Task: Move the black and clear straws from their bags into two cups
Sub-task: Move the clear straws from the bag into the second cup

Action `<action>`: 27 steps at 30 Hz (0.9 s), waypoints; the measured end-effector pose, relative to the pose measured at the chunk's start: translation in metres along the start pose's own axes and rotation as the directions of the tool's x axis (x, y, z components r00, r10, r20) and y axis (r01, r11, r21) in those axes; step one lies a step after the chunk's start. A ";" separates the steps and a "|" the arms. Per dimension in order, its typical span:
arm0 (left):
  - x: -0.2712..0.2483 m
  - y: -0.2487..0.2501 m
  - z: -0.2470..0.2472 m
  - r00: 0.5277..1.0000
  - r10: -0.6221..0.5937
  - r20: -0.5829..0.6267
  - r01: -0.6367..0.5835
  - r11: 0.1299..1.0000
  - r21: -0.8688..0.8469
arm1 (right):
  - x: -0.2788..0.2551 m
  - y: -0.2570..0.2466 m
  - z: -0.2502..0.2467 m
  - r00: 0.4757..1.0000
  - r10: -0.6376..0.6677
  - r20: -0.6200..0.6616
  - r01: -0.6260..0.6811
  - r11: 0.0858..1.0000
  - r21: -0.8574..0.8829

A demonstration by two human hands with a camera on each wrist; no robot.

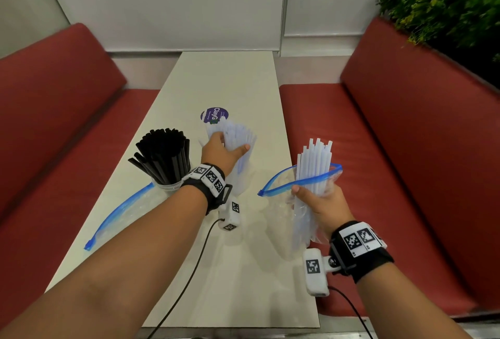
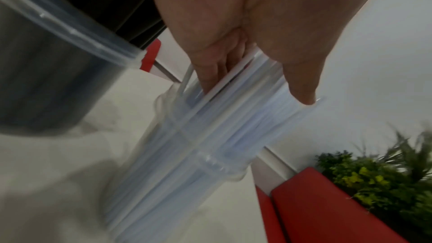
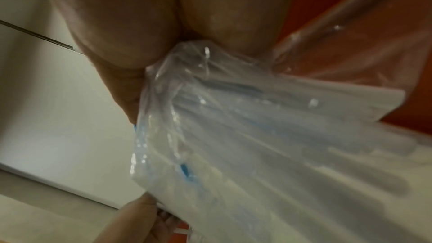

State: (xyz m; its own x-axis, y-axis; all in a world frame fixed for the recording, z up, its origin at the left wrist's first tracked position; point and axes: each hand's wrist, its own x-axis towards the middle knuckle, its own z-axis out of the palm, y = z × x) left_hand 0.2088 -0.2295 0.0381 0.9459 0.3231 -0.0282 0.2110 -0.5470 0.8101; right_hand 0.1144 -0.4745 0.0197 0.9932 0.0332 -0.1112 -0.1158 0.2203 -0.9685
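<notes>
Clear straws, cup: a bundle of translucent plastic straws (image 1: 238,135) stands in a clear plastic cup (image 2: 210,162) on the pale table (image 1: 232,81).
Left hand (image 1: 220,150): fingers and thumb curled round that bundle.
Right hand (image 1: 322,203): clamped on a clear blue-zippered bag (image 1: 297,184) with more clear straws (image 1: 315,160) sticking out.
Black straws (image 1: 162,154): upright in another clear cup (image 1: 169,185).

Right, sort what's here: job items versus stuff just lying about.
Job: black straws in their cup; clear straws in cup under left hand; bag of clear straws in right hand; empty bag.

Lying about: purple sticker; plant; red benches.
</notes>
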 end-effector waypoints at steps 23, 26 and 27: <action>-0.118 0.058 -0.020 0.836 0.442 0.325 -0.421 0.897 -0.138 | -0.013 0.003 0.042 0.946 -0.159 0.284 0.194 0.976 -0.098; -0.118 0.057 -0.022 0.816 0.392 0.425 -0.302 0.916 -0.266 | -0.016 -0.001 0.043 0.936 -0.154 0.318 0.213 0.964 -0.159; -0.117 0.058 -0.024 0.809 0.368 0.458 -0.265 0.925 -0.274 | -0.016 -0.002 0.043 0.930 -0.158 0.331 0.224 0.959 -0.172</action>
State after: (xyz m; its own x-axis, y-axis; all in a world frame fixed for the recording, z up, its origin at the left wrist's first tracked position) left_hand 0.1044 -0.2807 0.1019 0.9560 -0.2934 0.0068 -0.1230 -0.3796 0.9169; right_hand 0.0983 -0.4338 0.0327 0.9397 0.3191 0.1229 0.1124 0.0512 -0.9923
